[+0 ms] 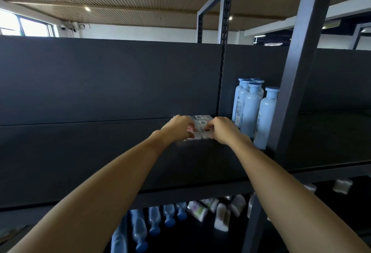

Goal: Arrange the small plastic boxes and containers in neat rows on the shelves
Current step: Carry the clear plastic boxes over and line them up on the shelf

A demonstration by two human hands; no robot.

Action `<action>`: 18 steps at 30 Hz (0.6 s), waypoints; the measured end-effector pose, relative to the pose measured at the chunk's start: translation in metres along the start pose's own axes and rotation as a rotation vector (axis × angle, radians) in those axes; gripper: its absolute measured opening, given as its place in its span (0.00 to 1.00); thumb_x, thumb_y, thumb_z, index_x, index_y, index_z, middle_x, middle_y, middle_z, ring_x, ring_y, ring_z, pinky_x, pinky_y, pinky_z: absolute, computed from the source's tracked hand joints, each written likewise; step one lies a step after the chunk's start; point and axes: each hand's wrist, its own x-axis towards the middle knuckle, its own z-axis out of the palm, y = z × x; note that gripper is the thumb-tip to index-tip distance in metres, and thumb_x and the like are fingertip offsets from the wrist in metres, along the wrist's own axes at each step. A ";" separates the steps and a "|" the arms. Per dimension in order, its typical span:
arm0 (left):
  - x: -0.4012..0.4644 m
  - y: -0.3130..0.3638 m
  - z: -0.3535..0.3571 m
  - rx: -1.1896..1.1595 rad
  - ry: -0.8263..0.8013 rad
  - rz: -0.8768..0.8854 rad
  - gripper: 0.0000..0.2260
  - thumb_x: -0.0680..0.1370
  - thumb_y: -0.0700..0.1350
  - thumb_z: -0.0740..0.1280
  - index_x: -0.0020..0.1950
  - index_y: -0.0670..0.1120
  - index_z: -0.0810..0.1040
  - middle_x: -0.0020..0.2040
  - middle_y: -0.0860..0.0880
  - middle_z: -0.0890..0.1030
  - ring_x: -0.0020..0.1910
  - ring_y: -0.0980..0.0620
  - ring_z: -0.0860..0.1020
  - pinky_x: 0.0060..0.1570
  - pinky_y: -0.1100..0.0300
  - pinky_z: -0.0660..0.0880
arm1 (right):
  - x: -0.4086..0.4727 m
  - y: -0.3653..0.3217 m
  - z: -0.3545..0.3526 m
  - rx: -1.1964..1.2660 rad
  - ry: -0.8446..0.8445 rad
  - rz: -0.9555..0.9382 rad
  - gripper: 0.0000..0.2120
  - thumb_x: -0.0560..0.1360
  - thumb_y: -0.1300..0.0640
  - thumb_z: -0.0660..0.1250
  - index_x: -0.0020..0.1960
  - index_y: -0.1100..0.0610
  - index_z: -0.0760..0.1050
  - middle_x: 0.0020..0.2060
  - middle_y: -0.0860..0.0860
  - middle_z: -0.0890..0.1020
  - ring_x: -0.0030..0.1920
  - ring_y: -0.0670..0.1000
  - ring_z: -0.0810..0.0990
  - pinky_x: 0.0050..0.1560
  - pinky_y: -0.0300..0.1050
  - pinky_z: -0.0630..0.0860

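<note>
Cluster of small clear plastic boxes with printed labels (200,125) on dark shelf board (100,152), far back, rows running front to back, left hand (177,128) and right hand (220,130) curled, pinching front boxes, pale blue upright bottles (251,108) just beside, right.

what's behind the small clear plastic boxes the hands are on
More small clear plastic boxes with printed labels sit in a row behind, then the dark back panel of the shelf. The left hand and right hand cover the front boxes' sides.

No legible text on any label.
</note>
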 end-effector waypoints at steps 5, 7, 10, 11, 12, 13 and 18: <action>0.001 0.002 0.003 -0.019 -0.010 -0.032 0.10 0.75 0.44 0.73 0.56 0.49 0.82 0.59 0.49 0.79 0.55 0.50 0.77 0.54 0.53 0.77 | 0.002 0.002 0.001 0.025 -0.006 -0.008 0.15 0.77 0.57 0.71 0.63 0.47 0.79 0.63 0.51 0.79 0.58 0.53 0.79 0.53 0.48 0.76; 0.000 0.004 0.005 -0.019 -0.003 -0.042 0.10 0.75 0.44 0.73 0.56 0.49 0.81 0.59 0.49 0.79 0.55 0.50 0.78 0.53 0.53 0.78 | 0.002 0.003 0.001 0.021 -0.007 -0.013 0.15 0.77 0.57 0.70 0.63 0.47 0.79 0.62 0.51 0.80 0.58 0.52 0.79 0.50 0.45 0.74; -0.004 0.007 0.007 -0.016 -0.012 -0.053 0.12 0.77 0.42 0.70 0.60 0.47 0.79 0.60 0.47 0.79 0.54 0.49 0.78 0.53 0.54 0.77 | 0.004 0.000 -0.001 -0.009 -0.056 -0.020 0.15 0.77 0.58 0.70 0.63 0.48 0.79 0.61 0.50 0.78 0.57 0.52 0.77 0.52 0.47 0.75; -0.006 0.008 0.005 -0.025 -0.022 -0.053 0.12 0.77 0.42 0.69 0.61 0.46 0.78 0.60 0.46 0.79 0.55 0.48 0.78 0.54 0.54 0.77 | 0.005 -0.001 -0.003 -0.020 -0.093 -0.017 0.15 0.77 0.58 0.69 0.63 0.49 0.78 0.61 0.50 0.77 0.56 0.52 0.77 0.54 0.48 0.76; -0.009 0.008 0.002 -0.034 -0.026 -0.047 0.13 0.78 0.42 0.68 0.63 0.46 0.78 0.62 0.46 0.79 0.57 0.47 0.78 0.56 0.54 0.76 | 0.006 -0.002 -0.006 -0.026 -0.134 -0.010 0.16 0.77 0.58 0.68 0.63 0.49 0.78 0.61 0.51 0.76 0.55 0.52 0.76 0.54 0.49 0.76; -0.013 0.008 -0.003 -0.041 -0.026 -0.051 0.14 0.79 0.43 0.67 0.64 0.45 0.77 0.63 0.46 0.78 0.59 0.47 0.77 0.58 0.55 0.75 | 0.006 -0.004 -0.009 -0.030 -0.172 -0.005 0.16 0.77 0.59 0.67 0.64 0.50 0.77 0.61 0.51 0.76 0.54 0.52 0.76 0.55 0.49 0.76; -0.043 -0.012 -0.028 -0.005 0.034 -0.105 0.16 0.78 0.48 0.66 0.65 0.45 0.77 0.58 0.47 0.81 0.58 0.44 0.78 0.56 0.52 0.76 | -0.004 -0.027 -0.019 -0.027 -0.192 0.016 0.17 0.77 0.61 0.64 0.65 0.54 0.76 0.61 0.54 0.78 0.52 0.55 0.79 0.51 0.50 0.78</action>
